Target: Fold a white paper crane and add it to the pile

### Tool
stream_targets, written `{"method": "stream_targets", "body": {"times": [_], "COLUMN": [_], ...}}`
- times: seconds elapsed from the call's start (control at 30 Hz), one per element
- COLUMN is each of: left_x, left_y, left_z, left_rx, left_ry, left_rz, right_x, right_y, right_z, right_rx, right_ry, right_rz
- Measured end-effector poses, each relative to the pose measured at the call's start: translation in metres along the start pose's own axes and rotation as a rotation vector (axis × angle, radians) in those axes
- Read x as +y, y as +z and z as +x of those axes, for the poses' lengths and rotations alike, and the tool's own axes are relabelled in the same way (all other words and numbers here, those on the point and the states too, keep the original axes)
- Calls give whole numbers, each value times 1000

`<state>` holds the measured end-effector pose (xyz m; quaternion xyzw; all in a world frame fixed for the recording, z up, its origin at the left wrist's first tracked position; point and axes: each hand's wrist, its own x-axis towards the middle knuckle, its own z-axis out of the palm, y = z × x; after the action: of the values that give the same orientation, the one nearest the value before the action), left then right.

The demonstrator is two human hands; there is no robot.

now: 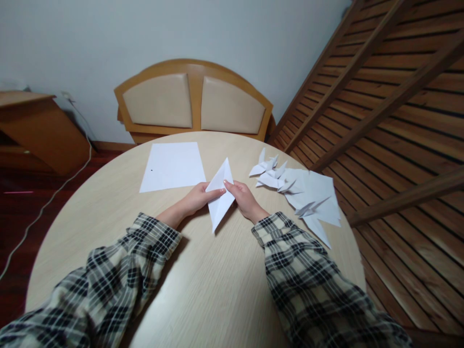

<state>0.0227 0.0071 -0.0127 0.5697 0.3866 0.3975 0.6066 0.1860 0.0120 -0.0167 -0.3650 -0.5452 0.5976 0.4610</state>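
A folded white paper (219,209), long and diamond-shaped with pointed ends, is held above the middle of the table. My left hand (197,197) grips its left edge, thumb lying across the front. On the opposite edge my right hand (243,197) pinches it, thumb tip pressed near a fold line in the upper half. The fingers behind the paper are hidden. Flat on the table to the left lies a stack of white paper (174,166) with a small dark spot. To the right sit several folded paper cranes (270,179), partly on loose white sheets (319,186).
The round wooden table (94,217) fills the foreground. Behind it stands a padded wooden headboard (194,96) against the wall. A slatted wooden panel (398,121) rises along the right. On the left are a wooden desk (39,125) and a white cable (54,200).
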Motion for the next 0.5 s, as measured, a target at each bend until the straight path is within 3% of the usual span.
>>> {"method": "stream_targets", "body": {"times": [0.23,0.5], "left_x": [-1,0], "left_y": [-3,-3], "left_z": [-1,4], "left_rx": [-67,21], "left_ry": [-2,42], "left_rz": [41,-60], "right_x": [-1,3], "right_y": [-1,-3], "right_z": [0,4], "right_rx": [-46,-32], "right_ry": [9,22], "right_rz": [9,21]}}
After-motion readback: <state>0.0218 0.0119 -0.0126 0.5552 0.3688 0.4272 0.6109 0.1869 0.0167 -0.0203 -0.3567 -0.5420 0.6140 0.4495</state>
